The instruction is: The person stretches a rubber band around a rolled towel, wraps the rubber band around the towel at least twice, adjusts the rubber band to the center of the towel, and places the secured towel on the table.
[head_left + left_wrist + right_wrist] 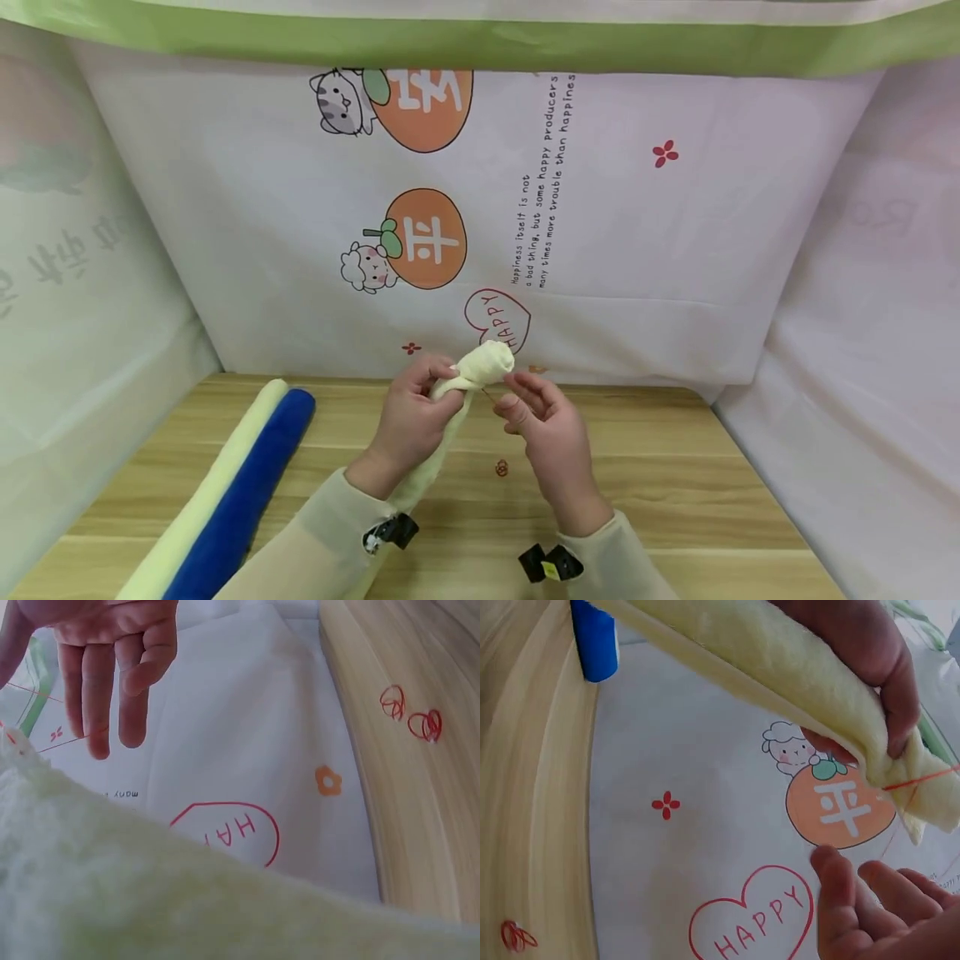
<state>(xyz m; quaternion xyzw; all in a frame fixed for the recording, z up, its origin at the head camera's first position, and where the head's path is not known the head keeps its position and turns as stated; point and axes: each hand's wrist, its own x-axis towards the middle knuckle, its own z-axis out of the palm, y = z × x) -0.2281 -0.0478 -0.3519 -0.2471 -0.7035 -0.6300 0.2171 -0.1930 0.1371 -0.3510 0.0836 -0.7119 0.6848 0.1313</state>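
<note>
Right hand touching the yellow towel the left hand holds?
Apart: right wrist view shows printed backdrop between the right hand and yellow towel.

"HAPPY" on heart [751, 913], "平" on fruit [427, 239]

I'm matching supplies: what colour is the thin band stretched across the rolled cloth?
The thin band is red, clearest in the right wrist view.

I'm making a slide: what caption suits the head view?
Left hand gripping a pale yellow cloth, right hand holding a thin band against it.
</note>
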